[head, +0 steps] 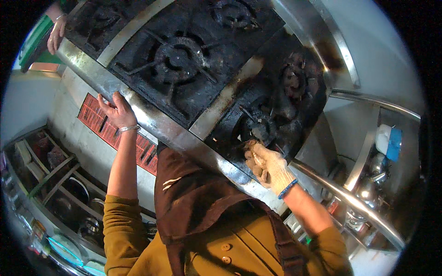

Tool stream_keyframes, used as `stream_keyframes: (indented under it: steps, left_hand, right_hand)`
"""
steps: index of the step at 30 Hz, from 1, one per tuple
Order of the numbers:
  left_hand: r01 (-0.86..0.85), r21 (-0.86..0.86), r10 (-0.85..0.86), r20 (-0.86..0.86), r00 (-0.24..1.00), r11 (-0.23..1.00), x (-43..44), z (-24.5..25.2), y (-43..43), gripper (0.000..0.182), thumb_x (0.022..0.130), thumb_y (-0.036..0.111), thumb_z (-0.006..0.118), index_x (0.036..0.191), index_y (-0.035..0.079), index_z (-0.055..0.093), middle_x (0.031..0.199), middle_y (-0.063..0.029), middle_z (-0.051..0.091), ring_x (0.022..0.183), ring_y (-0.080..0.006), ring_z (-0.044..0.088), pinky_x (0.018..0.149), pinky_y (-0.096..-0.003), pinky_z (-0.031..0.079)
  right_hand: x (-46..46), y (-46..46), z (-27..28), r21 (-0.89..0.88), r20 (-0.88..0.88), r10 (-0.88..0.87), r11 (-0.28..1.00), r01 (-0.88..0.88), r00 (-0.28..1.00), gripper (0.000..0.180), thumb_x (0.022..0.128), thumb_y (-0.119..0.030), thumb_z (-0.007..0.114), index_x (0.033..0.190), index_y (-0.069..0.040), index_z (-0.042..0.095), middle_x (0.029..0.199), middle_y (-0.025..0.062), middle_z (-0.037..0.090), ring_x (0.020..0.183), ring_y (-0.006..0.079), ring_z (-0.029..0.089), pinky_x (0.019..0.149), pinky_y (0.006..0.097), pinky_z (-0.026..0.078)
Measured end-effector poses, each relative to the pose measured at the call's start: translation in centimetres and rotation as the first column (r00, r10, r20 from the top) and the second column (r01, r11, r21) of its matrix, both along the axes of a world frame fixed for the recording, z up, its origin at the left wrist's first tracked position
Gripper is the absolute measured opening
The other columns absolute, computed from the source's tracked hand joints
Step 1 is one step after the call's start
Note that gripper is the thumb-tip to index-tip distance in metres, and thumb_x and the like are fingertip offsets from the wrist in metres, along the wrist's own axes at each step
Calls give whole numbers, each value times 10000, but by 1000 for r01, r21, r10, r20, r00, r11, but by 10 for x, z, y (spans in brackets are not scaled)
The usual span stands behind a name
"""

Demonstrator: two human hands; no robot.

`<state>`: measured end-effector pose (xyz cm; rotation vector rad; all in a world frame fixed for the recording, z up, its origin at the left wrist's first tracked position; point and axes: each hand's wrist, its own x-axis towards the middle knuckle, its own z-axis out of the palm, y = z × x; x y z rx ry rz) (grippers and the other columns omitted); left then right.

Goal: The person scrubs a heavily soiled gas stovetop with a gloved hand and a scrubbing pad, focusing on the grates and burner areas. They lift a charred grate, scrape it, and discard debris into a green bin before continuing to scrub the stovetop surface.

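A blackened gas stove top [207, 93] with several burners and metal strips between them lies before me. My right hand [267, 165], in a cream knitted glove with a blue cuff edge, is closed around a crumpled, dirty scrubber or cloth [253, 143] at the near right burner [259, 129]. Its exact kind cannot be told. Small pale scraps lie about that burner. My left hand [119, 112], bare with a metal bangle at the wrist, rests on the stove's steel front edge [155, 120], fingers apart. A large burner [178, 58] with a spoked grate stands farther back.
At the upper left, another person's hand [57, 34] is by the stove corner, near a green bin [38, 41]. Steel rails [352, 200] run at the right, beside shelves with metal vessels [367, 191]. A slatted rack [51, 172] with pans stands lower left.
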<state>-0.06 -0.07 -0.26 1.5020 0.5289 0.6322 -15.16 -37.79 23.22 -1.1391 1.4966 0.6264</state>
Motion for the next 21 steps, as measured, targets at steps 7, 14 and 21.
stream_keyframes:
  steps: [7, 14, 21]
  left_hand:
    - [-50, 151, 64, -88, 994, 987, -8, -4, 7, 681, 1016, 293, 673, 1544, 2, 356, 1042, -101, 615, 851, -162, 585, 748, -312, 498]
    - [-31, -11, 30, -55, 998, 999, 0, -4, -2, 679, 1036, 255, 672, 1554, 0, 315, 984, -72, 617, 789, -118, 581, 666, -262, 492]
    - [-3, -53, 3, -12, 1000, 999, 1, -7, 5, 688, 1036, 254, 679, 1565, 27, 302, 956, -47, 600, 764, -100, 563, 617, -245, 468]
  right_hand:
    - [68, -22, 152, 1, -460, 878, -148, -989, -132, 467, 918, -515, 646, 1123, -104, 736, 1060, 186, 758, 1093, 373, 722, 902, 493, 564]
    - [2, -81, 74, -255, -73, 865, 465, -848, 497, 435, 931, -427, 685, 1165, -60, 690, 923, 85, 743, 697, 187, 722, 640, 364, 581]
    - [-44, -47, 37, -481, -306, 950, -94, -871, 67, 571, 938, -435, 705, 1418, -144, 601, 1207, 211, 728, 1095, 388, 714, 930, 457, 574]
